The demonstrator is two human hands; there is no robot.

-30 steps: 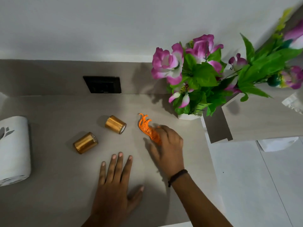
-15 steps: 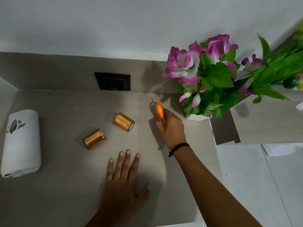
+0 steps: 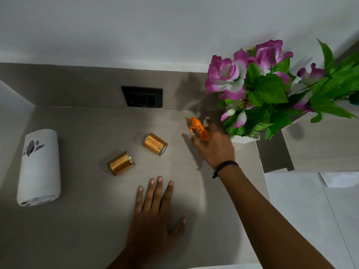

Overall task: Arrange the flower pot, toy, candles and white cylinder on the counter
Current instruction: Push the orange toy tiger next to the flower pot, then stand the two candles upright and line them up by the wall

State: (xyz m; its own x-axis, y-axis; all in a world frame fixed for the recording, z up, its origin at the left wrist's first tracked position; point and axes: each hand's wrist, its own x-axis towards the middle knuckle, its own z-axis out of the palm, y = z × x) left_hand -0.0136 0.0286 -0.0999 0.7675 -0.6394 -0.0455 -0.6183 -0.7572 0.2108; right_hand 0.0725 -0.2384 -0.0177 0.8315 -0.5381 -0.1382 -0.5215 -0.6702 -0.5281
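— Two candles (image 3: 138,154) lie tipped mid-frame; where's the toy (image 3: 198,129)?
— Right of centre, pinched in the right hand (image 3: 213,145) beside the flower pot (image 3: 245,138). Set it feet-down before letting go; left hand (image 3: 155,214) lies flat, fingers spread, on the worktop (image 3: 77,230).

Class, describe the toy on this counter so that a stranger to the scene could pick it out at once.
Start at the pink-flowered flower pot at the counter's back right. Just left of it, the right hand touches the toy, a small animal figure. It is the only orange thing with black stripes; the two candles nearby are plain gold cylinders lying on their sides.
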